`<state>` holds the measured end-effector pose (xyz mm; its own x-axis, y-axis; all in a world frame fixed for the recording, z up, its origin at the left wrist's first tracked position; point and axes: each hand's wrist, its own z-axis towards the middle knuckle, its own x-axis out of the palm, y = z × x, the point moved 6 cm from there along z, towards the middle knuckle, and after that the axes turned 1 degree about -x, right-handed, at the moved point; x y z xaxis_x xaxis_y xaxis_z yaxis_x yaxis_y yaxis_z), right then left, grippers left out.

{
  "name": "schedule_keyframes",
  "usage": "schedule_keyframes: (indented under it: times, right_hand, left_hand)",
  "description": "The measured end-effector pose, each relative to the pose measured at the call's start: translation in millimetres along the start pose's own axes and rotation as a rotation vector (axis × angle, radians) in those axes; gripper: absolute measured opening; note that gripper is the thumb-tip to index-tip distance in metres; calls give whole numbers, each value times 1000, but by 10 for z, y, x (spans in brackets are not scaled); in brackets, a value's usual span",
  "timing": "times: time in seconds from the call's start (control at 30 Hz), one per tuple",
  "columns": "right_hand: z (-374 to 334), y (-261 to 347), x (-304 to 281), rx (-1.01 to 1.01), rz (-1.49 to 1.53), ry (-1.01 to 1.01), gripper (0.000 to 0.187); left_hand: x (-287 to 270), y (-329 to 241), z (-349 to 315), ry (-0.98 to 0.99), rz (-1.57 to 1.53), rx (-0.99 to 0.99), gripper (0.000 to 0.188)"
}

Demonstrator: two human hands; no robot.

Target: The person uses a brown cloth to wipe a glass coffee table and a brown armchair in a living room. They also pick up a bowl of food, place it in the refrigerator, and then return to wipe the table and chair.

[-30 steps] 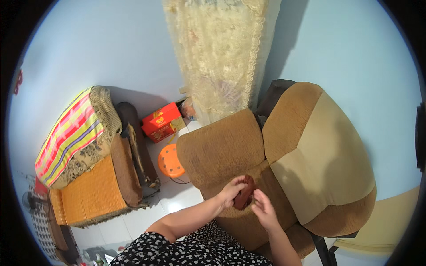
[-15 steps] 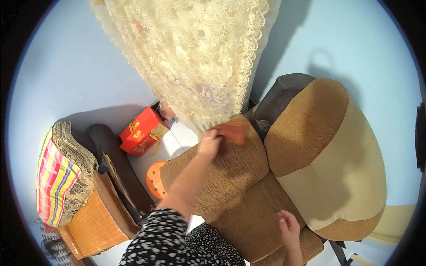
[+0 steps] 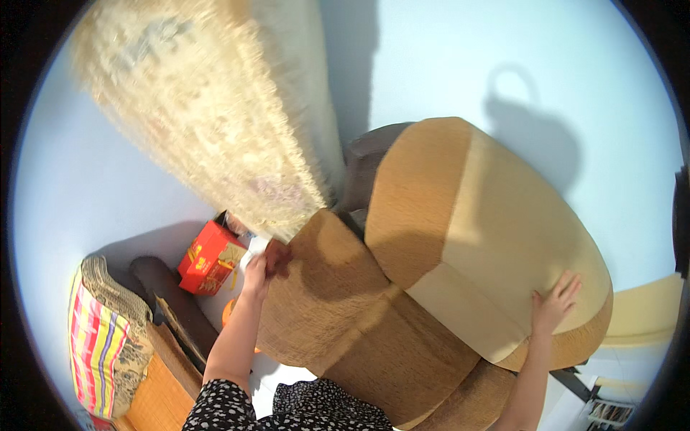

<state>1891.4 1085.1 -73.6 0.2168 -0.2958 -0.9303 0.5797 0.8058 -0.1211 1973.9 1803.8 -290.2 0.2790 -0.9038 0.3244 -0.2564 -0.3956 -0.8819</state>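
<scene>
Head view shows the left hand (image 3: 256, 274) curled round a reddish-brown cloth (image 3: 277, 259), blurred and just right of its grip, at the brown armrest's (image 3: 327, 287) left edge, while the farther-off right hand (image 3: 555, 305) spreads open against the beige backrest (image 3: 514, 248).

Cloth (image 3: 279, 260) in L hand (image 3: 256, 273) = dk reddish-brn; armrest (image 3: 323, 287) next to that hand = mid-brn w/ faint mottling, same as seat (image 3: 402, 355) lower down btwn both hands, while backrest panel (image 3: 514, 244) at R hand (image 3: 554, 303) = plain beige, edged brn. Above L hand, curtain (image 3: 201, 129) = cream, lacy pattern w/ greyish-mauve patch low down; just left of that hand, box (image 3: 208, 257) = red w/ yellow print; farther left & lower, cover (image 3: 95, 341) = pink-red, yellow, wht & violet stripes. Below L hand, stool sliver (image 3: 228, 313) = orange & sleeve (image 3: 221, 406) = blk w/ small wht specks; well above R hand, wall (image 3: 445, 57) = pale blue.
</scene>
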Motion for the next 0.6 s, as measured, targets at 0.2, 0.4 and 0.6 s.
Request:
schedule_keyframes:
  times: [0.2,0.4,0.6]
  right_hand:
    - [40,12,-53,-73,77,33,93]
    - [129,-81,-170,-138,195,171,83]
    - [94,-267,-294,-220,388,224,79]
  left_hand:
    - [3470,-1740,704,175,469,672,50]
    - [5994,-1123,386,103,1025,720,25]
    - [7476,-216,-1285,793,1165,1056,32]
